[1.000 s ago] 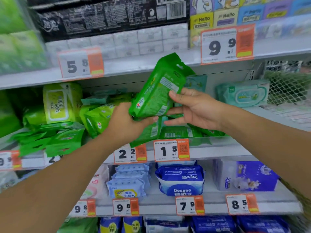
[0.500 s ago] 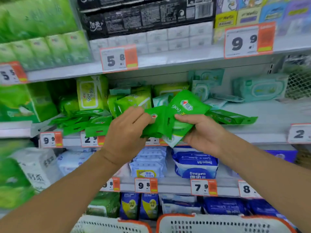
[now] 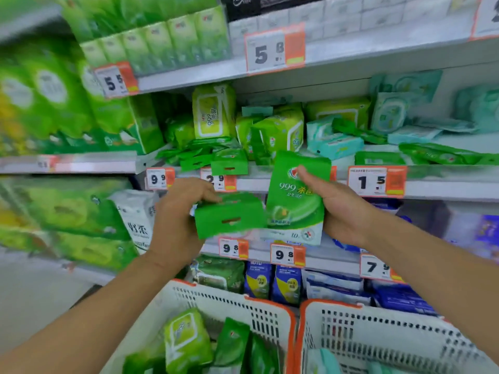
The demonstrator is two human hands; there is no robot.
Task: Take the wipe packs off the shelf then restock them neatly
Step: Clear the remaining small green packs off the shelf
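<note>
My left hand (image 3: 178,214) grips a small green wipe pack (image 3: 229,215) held flat, its hang tab facing me. My right hand (image 3: 340,209) holds a second green wipe pack (image 3: 294,201) upright by its right edge, thumb across its top front. Both packs hang in front of the price-tag rail, above the baskets. More green wipe packs (image 3: 216,157) lie jumbled on the middle shelf (image 3: 437,190) behind my hands. Pale teal packs (image 3: 334,145) sit further right on that shelf.
Two white baskets with orange rims stand below: the left basket (image 3: 243,300) holds several green packs, the right basket (image 3: 378,317) a teal one. Blue packs fill the lower shelf (image 3: 334,261). Green tissue bundles (image 3: 67,109) crowd the left.
Both hands have come down and away from the shelf with the two packs, which have separated. The view has tilted down, bringing the baskets into sight.
</note>
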